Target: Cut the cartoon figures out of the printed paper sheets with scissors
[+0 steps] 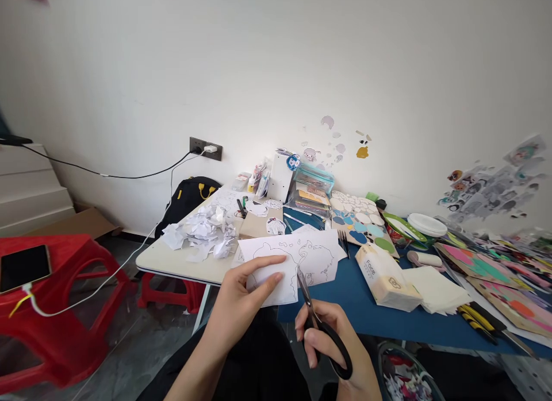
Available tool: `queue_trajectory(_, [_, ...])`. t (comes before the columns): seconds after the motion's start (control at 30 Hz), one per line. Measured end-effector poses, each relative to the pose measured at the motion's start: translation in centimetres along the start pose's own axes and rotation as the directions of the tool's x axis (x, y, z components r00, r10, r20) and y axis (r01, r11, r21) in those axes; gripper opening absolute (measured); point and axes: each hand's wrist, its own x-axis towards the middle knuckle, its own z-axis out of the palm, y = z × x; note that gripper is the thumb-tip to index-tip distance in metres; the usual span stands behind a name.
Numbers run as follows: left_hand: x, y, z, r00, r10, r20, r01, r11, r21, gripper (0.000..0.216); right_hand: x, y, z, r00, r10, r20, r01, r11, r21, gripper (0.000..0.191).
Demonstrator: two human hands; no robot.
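Held a thin white paper sheet (314, 256), drawn with curly outlines, in the left hand (245, 292) at the near edge of the blue tabletop (345, 303). Gripped steel-bladed, black-handled scissors (311, 309) in the right hand (332, 335), with tips at the sheet's wavy cut. Had crumpled paper scraps (211, 228) heaped leftward on a smooth cream table (172, 263), a boxy tissue pack (383, 280) rightward. Faced a plain white wall (259, 56) dotted with cutouts (363, 153).
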Motion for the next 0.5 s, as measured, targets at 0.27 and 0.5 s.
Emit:
queue_trajectory(0.27, [-0.4, 0.1, 0.5, 0.998, -0.045, 0.043, 0.047, 0.998, -0.044, 0.023, 0.0, 0.2, 0.3, 0.999, -0.044, -0.022, 0.045, 0.998, 0.035, 0.029])
queue_trajectory(0.5, [-0.9, 0.4, 1.5, 0.993, -0.078, 0.083, 0.085, 0.993, -0.082, 0.027, 0.6, 0.5, 0.3, 0.990, -0.132, -0.045, 0.135, 0.989, 0.055, 0.028])
